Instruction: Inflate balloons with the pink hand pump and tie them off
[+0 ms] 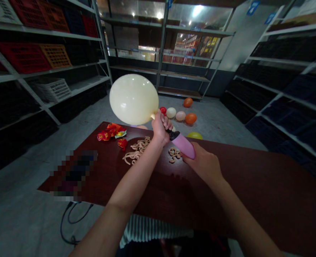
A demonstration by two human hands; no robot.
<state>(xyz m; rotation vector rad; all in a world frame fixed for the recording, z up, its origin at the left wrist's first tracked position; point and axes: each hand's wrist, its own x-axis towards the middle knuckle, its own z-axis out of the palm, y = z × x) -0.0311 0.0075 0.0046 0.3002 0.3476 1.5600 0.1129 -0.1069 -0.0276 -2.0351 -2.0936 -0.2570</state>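
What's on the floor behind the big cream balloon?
Past the cream balloon, the floor holds a red balloon, a white balloon, a pink balloon and an orange balloon. Whatever sits directly behind it is hidden.

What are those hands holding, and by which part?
The left hand holds the cream balloon by its neck at the nozzle; the right hand holds the pink pump by its body.

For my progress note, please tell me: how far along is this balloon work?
Done: inflated balloons lie on the floor beyond the table. In hand: the left hand holds a cream balloon at its neck on a pink hand pump, which the right hand also holds. Left: curled tan pieces on the table, possibly uninflated balloons; I cannot tell.
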